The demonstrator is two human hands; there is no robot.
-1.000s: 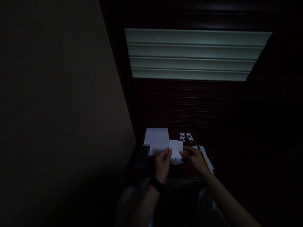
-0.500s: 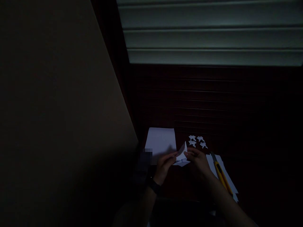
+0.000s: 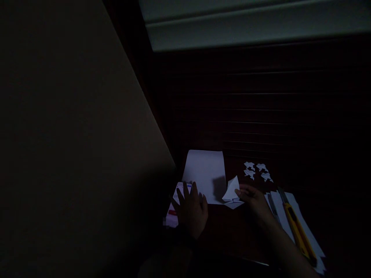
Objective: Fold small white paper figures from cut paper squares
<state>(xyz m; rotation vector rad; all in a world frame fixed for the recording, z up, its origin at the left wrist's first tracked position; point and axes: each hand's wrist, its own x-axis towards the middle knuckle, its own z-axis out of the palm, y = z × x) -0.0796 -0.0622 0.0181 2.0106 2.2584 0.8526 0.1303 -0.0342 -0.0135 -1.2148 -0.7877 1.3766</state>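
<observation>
My right hand (image 3: 252,199) pinches a partly folded piece of white paper (image 3: 232,190) between thumb and fingers, with one pointed flap standing up. Spread over a lit phone (image 3: 173,219) is my left hand (image 3: 191,210), its fingers apart. Whether the fingertips touch the screen I cannot tell. A white sheet of paper (image 3: 204,170) lies flat just beyond both hands. Several small folded paper figures (image 3: 261,167) sit in a cluster past my right hand.
At the right, a yellow utility knife (image 3: 298,229) rests on a stack of white paper (image 3: 311,235), beside a thin grey tool (image 3: 273,208). A plain wall (image 3: 87,135) rises on the left, and a slatted panel (image 3: 232,31) stands behind the dark table (image 3: 228,231).
My left hand has let go of the folded paper and moved left over the phone, whose screen is now lit. My right hand still holds the paper. The view has tilted down.
</observation>
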